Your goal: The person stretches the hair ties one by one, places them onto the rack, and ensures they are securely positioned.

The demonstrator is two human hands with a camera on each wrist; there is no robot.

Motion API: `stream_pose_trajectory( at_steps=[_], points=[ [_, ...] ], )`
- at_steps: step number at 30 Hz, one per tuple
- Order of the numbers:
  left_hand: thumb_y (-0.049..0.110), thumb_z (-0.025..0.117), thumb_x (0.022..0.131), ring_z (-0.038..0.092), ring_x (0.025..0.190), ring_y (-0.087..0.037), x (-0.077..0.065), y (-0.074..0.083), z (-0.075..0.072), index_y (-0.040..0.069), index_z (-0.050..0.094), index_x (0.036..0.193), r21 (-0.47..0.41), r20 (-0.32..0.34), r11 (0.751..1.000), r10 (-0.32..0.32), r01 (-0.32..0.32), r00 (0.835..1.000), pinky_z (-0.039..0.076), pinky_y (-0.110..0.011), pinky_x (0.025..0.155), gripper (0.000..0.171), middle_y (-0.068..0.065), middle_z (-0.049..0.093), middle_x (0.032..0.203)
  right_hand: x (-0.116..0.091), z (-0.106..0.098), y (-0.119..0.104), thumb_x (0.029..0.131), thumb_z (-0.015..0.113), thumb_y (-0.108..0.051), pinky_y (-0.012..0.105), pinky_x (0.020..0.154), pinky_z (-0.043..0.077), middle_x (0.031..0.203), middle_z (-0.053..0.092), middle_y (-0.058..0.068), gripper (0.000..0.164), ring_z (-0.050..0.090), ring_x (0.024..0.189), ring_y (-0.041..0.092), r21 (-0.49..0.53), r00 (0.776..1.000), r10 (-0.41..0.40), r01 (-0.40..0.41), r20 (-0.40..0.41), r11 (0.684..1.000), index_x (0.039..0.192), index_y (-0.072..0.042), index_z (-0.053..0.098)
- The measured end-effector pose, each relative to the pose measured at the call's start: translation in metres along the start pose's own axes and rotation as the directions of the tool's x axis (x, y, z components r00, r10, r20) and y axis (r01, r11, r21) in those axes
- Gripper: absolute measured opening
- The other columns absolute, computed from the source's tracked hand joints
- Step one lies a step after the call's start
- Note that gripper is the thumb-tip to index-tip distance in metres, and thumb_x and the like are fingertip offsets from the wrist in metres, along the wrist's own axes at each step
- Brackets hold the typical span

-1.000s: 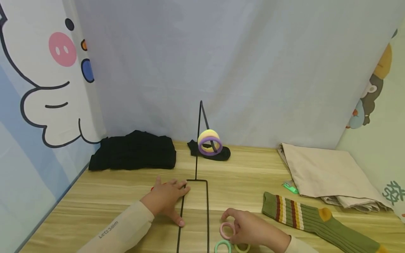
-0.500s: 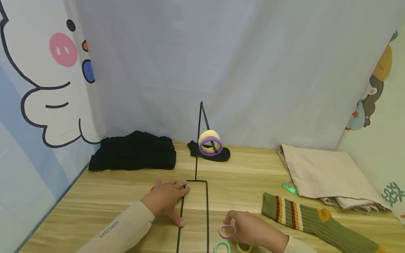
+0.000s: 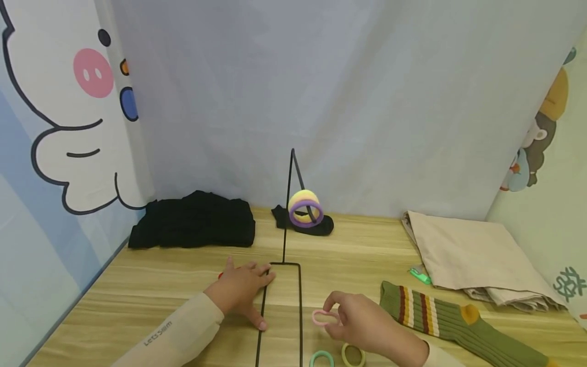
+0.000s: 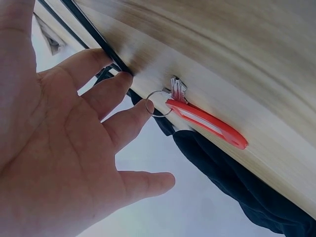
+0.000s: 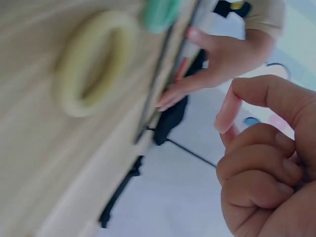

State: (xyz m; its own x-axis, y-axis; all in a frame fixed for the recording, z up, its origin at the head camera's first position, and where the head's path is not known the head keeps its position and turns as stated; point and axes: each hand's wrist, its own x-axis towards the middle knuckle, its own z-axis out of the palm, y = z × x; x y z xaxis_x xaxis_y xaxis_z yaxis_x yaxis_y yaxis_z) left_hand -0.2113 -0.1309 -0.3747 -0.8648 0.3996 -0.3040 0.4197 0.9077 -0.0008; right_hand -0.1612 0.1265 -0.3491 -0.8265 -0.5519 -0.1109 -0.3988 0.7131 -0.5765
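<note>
My right hand (image 3: 362, 323) pinches a pink hair tie (image 3: 314, 318) between thumb and forefinger, the other fingers curled in; the loop looks squeezed to an oval. Below it on the table lie a mint-green hair tie (image 3: 322, 352) and a yellow hair tie (image 3: 344, 355). With fingers spread, my left hand (image 3: 243, 290) rests across the left rod of the black wire stand's base (image 3: 300, 306). Purple and yellow hair ties (image 3: 293, 216) hang on the stand's slanting arm. At the left fingertips is a key with a red tag (image 4: 207, 123), mostly hidden in the head view.
A folded black cloth (image 3: 197, 224) lies at the back left, and a black sock (image 3: 324, 225) behind the stand. On the right are an olive striped sock (image 3: 445, 313), a folded beige cloth (image 3: 472, 250) and a small green tag (image 3: 420, 276). Curtain walls surround the table.
My right hand has lifted the pink hair tie up and away from the green and yellow ones, and the loop has narrowed. My left hand has stayed put.
</note>
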Motion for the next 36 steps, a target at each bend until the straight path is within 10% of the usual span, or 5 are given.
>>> stream_pose_trajectory(
  at_steps=[14,17,29,31,36],
  points=[
    [0.073,0.069,0.051,0.025,0.140,-0.027,-0.001,0.001,-0.002,0.026,0.035,0.144,-0.004,0.003,1.000,-0.005,0.005,1.000,0.014,-0.069,0.104,0.110,0.002,0.027,0.153,-0.026,-0.020,-0.047,0.087,0.064,-0.028,0.015,0.043,0.030,0.054,0.027,-0.013,0.019,0.021,0.044,-0.003,0.089,0.958,-0.199,0.220,-0.205,0.971,0.104,-0.023,0.057],
    [0.073,0.069,0.051,0.025,0.140,-0.027,-0.001,0.001,-0.001,0.026,0.035,0.144,-0.006,0.006,1.000,-0.008,0.008,1.000,0.013,-0.069,0.104,0.110,0.002,0.026,0.153,-0.028,-0.021,-0.054,0.084,0.069,-0.018,0.012,0.045,0.028,0.054,0.025,-0.011,0.024,0.020,0.049,-0.007,0.034,0.861,-0.347,0.386,-0.371,0.922,0.104,-0.022,0.057],
    [0.073,0.070,0.051,0.025,0.140,-0.028,0.001,-0.001,0.001,0.026,0.034,0.144,-0.005,0.004,1.000,-0.006,0.006,1.000,0.013,-0.069,0.104,0.111,0.002,0.026,0.153,-0.016,-0.040,-0.082,0.086,0.065,-0.021,0.008,0.043,0.020,0.052,0.026,-0.005,0.028,0.021,0.047,0.001,-0.228,0.305,-0.609,0.733,-0.732,0.641,0.095,0.004,0.057],
    [0.073,0.069,0.051,0.025,0.140,-0.028,0.001,-0.001,0.001,0.026,0.034,0.144,-0.003,0.006,1.000,-0.008,0.008,1.000,0.013,-0.069,0.104,0.111,0.002,0.026,0.153,-0.013,-0.044,-0.086,0.085,0.065,-0.022,0.008,0.042,0.019,0.051,0.026,-0.005,0.030,0.021,0.046,0.001,-0.261,0.257,-0.615,0.737,-0.745,0.624,0.093,0.006,0.057],
    [0.073,0.070,0.051,0.025,0.140,-0.028,0.000,-0.001,0.000,0.026,0.034,0.144,-0.001,0.005,1.000,-0.006,0.006,1.000,0.014,-0.069,0.103,0.110,0.002,0.026,0.153,-0.009,-0.055,-0.097,0.085,0.065,-0.024,0.009,0.042,0.018,0.051,0.026,-0.007,0.031,0.020,0.047,0.000,-0.294,0.226,-0.612,0.718,-0.758,0.631,0.092,0.006,0.057]
  ],
)
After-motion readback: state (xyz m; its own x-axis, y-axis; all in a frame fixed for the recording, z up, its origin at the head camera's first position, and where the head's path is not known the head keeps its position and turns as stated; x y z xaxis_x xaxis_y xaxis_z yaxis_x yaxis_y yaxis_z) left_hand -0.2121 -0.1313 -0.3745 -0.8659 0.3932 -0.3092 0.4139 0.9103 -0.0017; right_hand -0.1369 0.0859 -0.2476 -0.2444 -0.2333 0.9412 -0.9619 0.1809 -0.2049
